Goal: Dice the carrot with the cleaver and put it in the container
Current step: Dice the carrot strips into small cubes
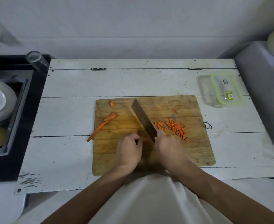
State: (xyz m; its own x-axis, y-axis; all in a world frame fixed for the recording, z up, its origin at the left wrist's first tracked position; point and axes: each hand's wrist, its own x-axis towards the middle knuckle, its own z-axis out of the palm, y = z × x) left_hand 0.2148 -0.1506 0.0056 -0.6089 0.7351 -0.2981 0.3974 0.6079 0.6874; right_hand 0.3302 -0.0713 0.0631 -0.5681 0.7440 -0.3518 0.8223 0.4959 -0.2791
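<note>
One head-worn wide-angle view — looking steeply down and forward, close over the cutting board (149, 143) and table (68, 110).

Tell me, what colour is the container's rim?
Light green; the container itself is clear. The head view shows it.

A warm brown, line-scored cutting board (173, 151) is seen on a white-painted table (68, 110), chipped to dark flecks at its near left corner. Orange is shown by the diced carrot (175, 128), the tapered carrot piece (102, 125) at the board's left edge and a small round slice (112, 104). A dull dark grey-brown cleaver (143, 120) is noted. The clear container (221, 90) is rimmed in lime green.
</note>
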